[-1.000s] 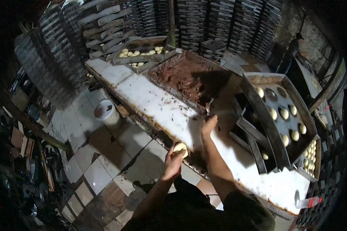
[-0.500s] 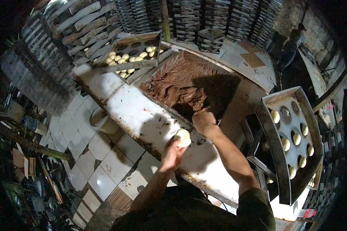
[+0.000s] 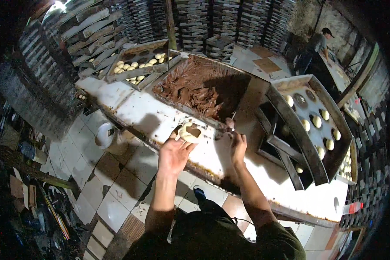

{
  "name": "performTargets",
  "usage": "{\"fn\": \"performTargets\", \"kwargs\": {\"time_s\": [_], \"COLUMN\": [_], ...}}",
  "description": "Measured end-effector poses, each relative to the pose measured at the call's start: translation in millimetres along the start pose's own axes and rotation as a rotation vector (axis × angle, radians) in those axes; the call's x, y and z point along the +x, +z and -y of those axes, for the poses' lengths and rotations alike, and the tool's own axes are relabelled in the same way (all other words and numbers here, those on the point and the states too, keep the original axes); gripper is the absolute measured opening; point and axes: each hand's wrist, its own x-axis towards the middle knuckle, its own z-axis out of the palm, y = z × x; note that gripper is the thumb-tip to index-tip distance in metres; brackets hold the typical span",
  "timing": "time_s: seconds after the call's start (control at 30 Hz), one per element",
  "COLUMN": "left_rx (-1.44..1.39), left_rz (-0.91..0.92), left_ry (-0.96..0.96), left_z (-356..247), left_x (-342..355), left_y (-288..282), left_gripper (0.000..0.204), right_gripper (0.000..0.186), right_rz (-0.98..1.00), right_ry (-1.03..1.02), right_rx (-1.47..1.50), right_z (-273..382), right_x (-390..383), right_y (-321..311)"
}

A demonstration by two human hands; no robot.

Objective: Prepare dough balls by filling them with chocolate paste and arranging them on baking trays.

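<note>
Evidently the piece of dough (image 3: pixel 189 136), opened out with a brown middle, is held up above the near edge of the white table (image 3: pixel 132 110). From it, at seven o'clock, the left hand (image 3: pixel 172 157) grasps it on the fingers, palm upturned. Toward three o'clock the right hand (image 3: pixel 238 148) is closed around a small tool (image 3: pixel 232 129), its handle mostly hidden and its end smeared brown. The shallow tray (image 3: pixel 190 113) spread with brown paste (image 3: pixel 188 89) lies at twelve to one o'clock. Stacked trays (image 3: pixel 292 125) with pale dough balls (image 3: pixel 316 121) sit tilted at three o'clock, and more ball-filled trays (image 3: pixel 136 78) at eleven. A bucket (image 3: pixel 104 135) stands on the floor at nine, a bottle (image 3: pixel 352 208) with a red end lies at four, and another person (image 3: pixel 318 47) is well off at two.
</note>
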Motion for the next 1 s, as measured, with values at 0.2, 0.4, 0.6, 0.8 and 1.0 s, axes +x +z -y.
{"fn": "performTargets", "kwargs": {"time_s": [0.2,0.4,0.6,0.8,1.0], "left_rx": [-0.003,0.128,0.146,0.657,0.658], "left_rz": [0.145,0.144,0.188,0.647,0.678], "left_ry": [-0.338,-0.588,-0.725,-0.617,-1.018], "left_z": [58,150,256,389,505], "left_x": [-55,-85,-108,-141,-144], "left_y": [-19,-4,51,120,161], "left_gripper": [0.046,0.024,0.022,0.040,0.037], "right_gripper": [0.026,0.045,0.024,0.017,0.011], "right_rz": [-0.078,0.495,0.169,0.205,0.220], "right_ry": [-0.502,-0.048,-0.893,-0.362,-0.039], "right_rx": [-0.708,-0.226,-1.081,-0.451,-0.180], "right_z": [4,113,107,133,102], "right_x": [-29,-138,-202,-188,-190], "right_y": [-37,-114,-238,-407,-540]}}
